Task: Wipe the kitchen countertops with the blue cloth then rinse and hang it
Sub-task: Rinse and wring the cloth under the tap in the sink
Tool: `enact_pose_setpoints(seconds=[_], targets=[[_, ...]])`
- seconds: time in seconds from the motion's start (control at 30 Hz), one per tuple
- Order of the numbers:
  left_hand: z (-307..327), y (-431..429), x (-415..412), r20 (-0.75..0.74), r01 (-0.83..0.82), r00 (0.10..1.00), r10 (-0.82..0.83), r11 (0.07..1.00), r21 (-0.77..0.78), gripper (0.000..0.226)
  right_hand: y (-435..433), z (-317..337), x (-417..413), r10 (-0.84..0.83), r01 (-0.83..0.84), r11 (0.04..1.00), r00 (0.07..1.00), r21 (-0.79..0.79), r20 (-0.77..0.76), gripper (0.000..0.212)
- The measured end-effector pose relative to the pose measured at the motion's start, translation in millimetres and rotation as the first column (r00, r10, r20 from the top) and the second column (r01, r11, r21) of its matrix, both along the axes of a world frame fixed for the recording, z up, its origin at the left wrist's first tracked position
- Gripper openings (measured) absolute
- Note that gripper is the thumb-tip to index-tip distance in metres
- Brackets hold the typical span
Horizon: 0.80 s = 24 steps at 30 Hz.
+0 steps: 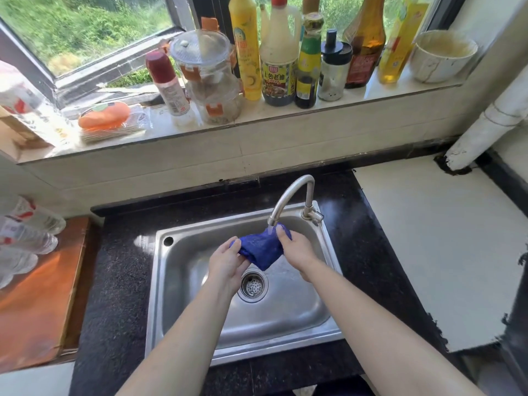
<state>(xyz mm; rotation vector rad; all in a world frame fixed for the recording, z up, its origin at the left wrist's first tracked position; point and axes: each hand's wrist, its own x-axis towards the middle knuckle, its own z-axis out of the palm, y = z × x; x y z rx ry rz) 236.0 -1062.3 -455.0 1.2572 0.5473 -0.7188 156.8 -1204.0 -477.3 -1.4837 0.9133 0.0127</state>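
Both hands clamp the bunched wet blue cloth (261, 250): left hand (228, 264) at 9 o'clock, right hand (297, 250) at 3, under the curved steel tap (291, 195), over the stainless sink (177, 252). Water probably running. Knead, rotate folds through stream.

place: home kitchen | evidence: steel sink (183, 281) with tap (288, 200), dark countertop (114, 281), sauce bottles (278, 52) on windowsill (285, 110)
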Motion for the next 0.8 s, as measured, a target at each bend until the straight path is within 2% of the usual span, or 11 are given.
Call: enact_pose_setpoints(seconds=[0.13, 0.23, 0.37, 0.53, 0.6, 0.67, 0.73, 0.8], targets=[[2.2, 2.5, 4.2, -0.009, -0.005, 1.000, 0.005, 1.000, -0.025, 0.027, 0.8, 0.8, 5.1, -0.116, 0.110, 0.984, 0.993, 0.143, 0.031, 0.039], [5.8, 3.9, 5.5, -0.009, 0.014, 1.000, -0.015, 0.998, -0.056, 0.026, 2.2, 9.3, 2.9, -0.040, 0.011, 0.981, 0.988, 0.193, 0.147, 0.020], [3.8, 3.8, 5.3, 0.001, 0.052, 0.999, -0.052, 0.997, -0.062, 0.031, 5.1, 5.8, 0.1, 0.025, -0.066, 0.960, 0.988, 0.272, 0.152, 0.027], [0.3, 3.9, 4.3, -0.031, 0.051, 0.998, -0.053, 0.997, -0.050, 0.032, 10.1, 9.5, -2.3, -0.008, -0.043, 0.957, 0.984, 0.287, 0.176, 0.012], [6.9, 3.0, 3.7, -0.041, 0.079, 0.996, -0.083, 0.992, -0.097, 0.048, 10.5, 7.6, -2.6, -0.011, -0.049, 0.953, 0.981, 0.299, 0.196, 0.020], [9.5, 5.0, 5.7, 0.004, 0.103, 0.995, -0.103, 0.990, -0.099, 0.064, 9.8, 11.9, -2.4, -0.043, -0.041, 0.911, 0.980, 0.411, 0.193, 0.023], [10.2, 9.5, 10.1, 0.061, 0.110, 0.992, -0.107, 0.993, -0.037, 0.052, 5.1, 14.2, -3.3, -0.118, 0.015, 0.839, 0.981, 0.544, 0.155, 0.024], [7.5, 13.8, 15.7, 0.105, 0.131, 0.987, -0.126, 0.991, -0.041, 0.040, -2.0, 12.3, -7.3, -0.109, 0.039, 0.860, 0.988, 0.510, 0.108, 0.023]])
